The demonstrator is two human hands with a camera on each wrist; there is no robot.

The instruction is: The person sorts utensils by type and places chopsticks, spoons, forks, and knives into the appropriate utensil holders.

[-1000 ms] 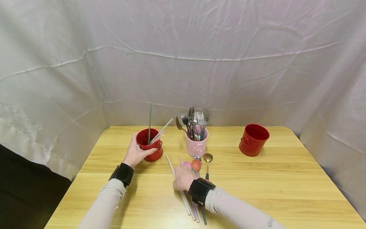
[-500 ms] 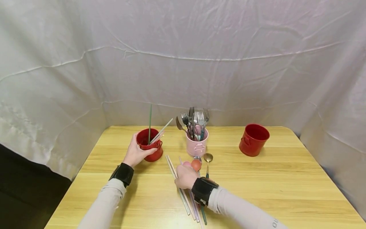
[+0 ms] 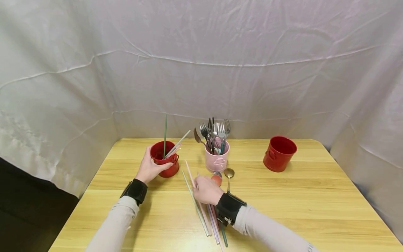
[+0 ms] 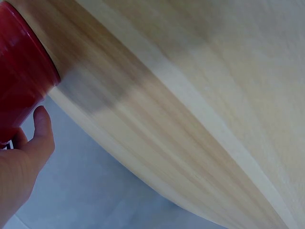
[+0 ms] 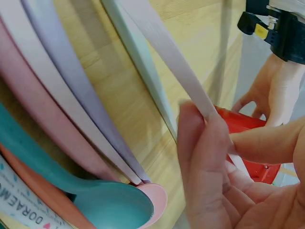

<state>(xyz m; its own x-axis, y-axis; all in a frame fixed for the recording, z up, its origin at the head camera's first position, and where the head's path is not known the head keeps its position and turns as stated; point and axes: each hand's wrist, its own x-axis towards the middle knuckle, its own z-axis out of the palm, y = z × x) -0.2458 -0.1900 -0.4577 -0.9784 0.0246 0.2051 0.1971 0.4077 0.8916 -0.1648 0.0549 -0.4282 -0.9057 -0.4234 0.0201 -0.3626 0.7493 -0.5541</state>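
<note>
My left hand [image 3: 150, 168] holds a small red bucket [image 3: 170, 170] by its side, thumb across the front near the rim. A green chopstick [image 3: 165, 134] stands in that bucket, and paler sticks lean to the right in it. My right hand [image 3: 207, 190] pinches a pale pink chopstick [image 5: 183, 69] between thumb and fingers. Beside it on the table lies a pale green chopstick [image 5: 143, 59]. Under and beside the right hand lie a lilac chopstick [image 5: 78, 67], other sticks, a teal spoon [image 5: 114, 205] and a pink spoon [image 5: 159, 194].
Behind the pile stands a pink bucket [image 3: 216, 163] full of forks [image 3: 221, 130]. A gold spoon [image 3: 229, 173] and an orange spoon [image 3: 216, 180] lie in front of it. Another red bucket [image 3: 278, 155] stands at the right. Pale cloth [image 3: 220, 87] hangs behind the table.
My right hand has shifted slightly up and right, drawing the pale pink chopstick apart from the pale green one, its tip now farther forward. My left hand stays on the red bucket.
</note>
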